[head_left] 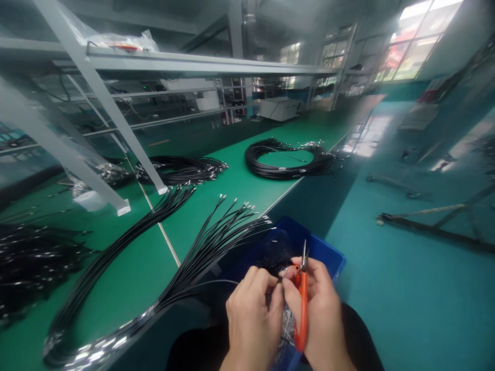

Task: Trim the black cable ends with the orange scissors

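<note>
Head view: nearest you, your two bare hands meet at the lower middle, over your dark-clothed legs (359, 335). Your left hand (253, 309) has its thumb and forefinger pressed together on a small dark piece (280, 279), its details too small to make out. Your right hand (323, 304) curls around an orange-handled tool (303, 309), its metal tip pointing up, while its thumb and forefinger close in at the same dark piece. A thin cable (220, 281) runs from the left towards your left hand.

Just below and behind your hands is a blue bin (333, 260) with clear plastic and dark items inside. To your left stretches a green counter (154, 252). On it, a long bundle of black cables (119, 242) bends in a wide U, its silver-tipped ends fanned out away from you. A darker pile of cables (34, 268) lies at the far left edge.

Farther along the counter rest two coils, a left coil (174, 170) and a right coil (270, 172). A pale metal rack (112, 121) stands over the counter, with a plastic bag (119, 42) on its shelf. Beyond are a white box (280, 108) and bright windows (417, 38).
</note>
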